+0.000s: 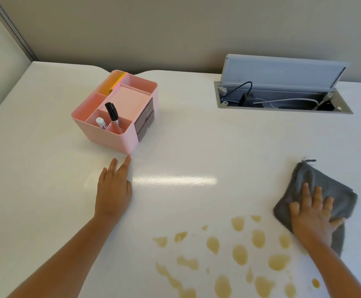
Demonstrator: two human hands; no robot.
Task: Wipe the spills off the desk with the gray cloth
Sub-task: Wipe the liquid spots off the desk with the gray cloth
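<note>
A folded gray cloth [325, 183] lies on the white desk [196, 143] at the right. My right hand [313, 214] presses flat on its near part, fingers spread, thumb curled at the cloth's right edge. Several yellowish-brown spills [239, 254] dot the desk at the front centre, just left of and below the cloth. My left hand [114, 190] rests flat on the bare desk to the left, fingers together and pointing away, holding nothing. Its fingertips sit close to the corner of a pink organizer.
A pink desk organizer [110, 136] with a black marker [113, 116], a white-capped pen and yellow notes stands at the back left. An open cable hatch [282, 97] with a raised gray lid, plug and wires sits at the back right. A partition wall runs behind.
</note>
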